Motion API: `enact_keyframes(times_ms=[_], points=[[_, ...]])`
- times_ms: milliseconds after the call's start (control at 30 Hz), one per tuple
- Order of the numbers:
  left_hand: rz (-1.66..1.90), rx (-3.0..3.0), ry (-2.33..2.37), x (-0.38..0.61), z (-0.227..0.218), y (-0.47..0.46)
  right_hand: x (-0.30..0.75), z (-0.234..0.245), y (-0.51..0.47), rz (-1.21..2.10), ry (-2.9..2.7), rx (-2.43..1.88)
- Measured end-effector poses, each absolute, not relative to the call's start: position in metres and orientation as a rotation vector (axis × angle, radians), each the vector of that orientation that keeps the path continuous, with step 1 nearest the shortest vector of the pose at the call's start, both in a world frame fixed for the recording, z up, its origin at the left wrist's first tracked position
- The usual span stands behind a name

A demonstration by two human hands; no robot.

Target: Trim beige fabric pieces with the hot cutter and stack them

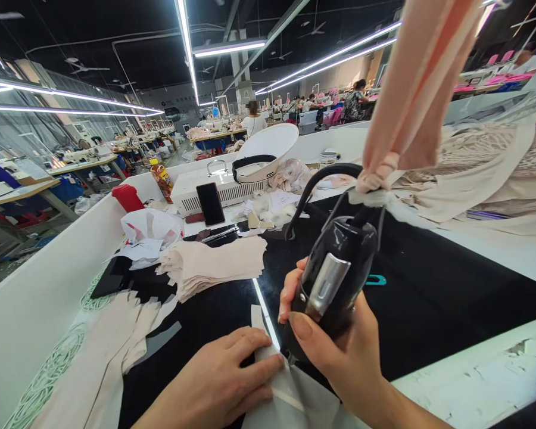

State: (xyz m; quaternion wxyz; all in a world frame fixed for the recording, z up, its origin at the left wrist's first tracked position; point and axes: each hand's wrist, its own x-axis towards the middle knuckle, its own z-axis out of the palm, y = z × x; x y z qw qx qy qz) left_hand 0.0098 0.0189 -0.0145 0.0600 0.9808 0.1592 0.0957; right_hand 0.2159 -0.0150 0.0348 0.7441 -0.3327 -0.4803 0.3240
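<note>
My right hand [339, 345] is wrapped round a black corded handheld tool [333, 268] with a silver plate on its side. The tool's lower end points down at a pale fabric piece [290, 396] on the black work surface [433, 310]. A knotted strip of peach cloth [411, 89] hangs from above and is tied at the tool's cord end. Fingers stretched out, my left hand [223, 378] lies on the fabric, just left of the tool's tip. What the tip touches is hard to make out.
Stacked cream fabric pieces [223, 262] lie beyond my left hand, with more [102, 363] at left. A phone [210, 204] leans on a white vented box [192, 193]. A teal loop [376, 280] sits behind the tool. Draped beige cloth [473, 173] is at right. Several people sit further off.
</note>
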Motion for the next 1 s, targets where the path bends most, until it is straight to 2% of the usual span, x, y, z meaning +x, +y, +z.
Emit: enact_keyframes(times_ms=[267,1000], points=[[0.337,2.987,0.495,0.01,-0.018,0.014,0.214,0.021,-0.016,0.71,-1.025,-0.715],[0.297,2.896,0.517,0.012,-0.016,0.016,0.207,0.031,-0.005,0.718,-0.973,-0.774]])
